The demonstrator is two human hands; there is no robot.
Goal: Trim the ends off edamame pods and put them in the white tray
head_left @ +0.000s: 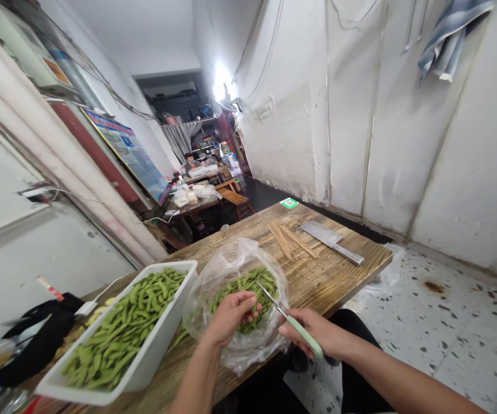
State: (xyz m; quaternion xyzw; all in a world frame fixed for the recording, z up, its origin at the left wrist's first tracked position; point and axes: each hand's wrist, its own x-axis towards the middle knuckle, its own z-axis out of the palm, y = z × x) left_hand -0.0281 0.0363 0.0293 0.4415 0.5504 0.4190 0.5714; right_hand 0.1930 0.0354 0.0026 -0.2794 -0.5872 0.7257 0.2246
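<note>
My right hand point(311, 332) is wrapped around the pale green handle of a pair of scissors point(278, 307). Their thin metal blades point up and left over the bag. Close to the blade tips, my left hand point(233, 315) has its fingers curled together in a pinch; whatever may be between them is too small to make out. Below both hands lies a clear plastic bag point(197, 305) with its mouth spread wide, holding green edamame pods point(242, 283). To the left stands a white plastic tub point(145, 359) heaped with more edamame pods point(132, 328).
Thin wooden skewers point(289, 241) and a cleaver point(332, 240) lie farther back on the wooden table point(352, 282). A green QR card point(289, 203) is at the far edge. Left of the tub are a black bag point(37, 339) and a white plug point(85, 309). A person sits far back.
</note>
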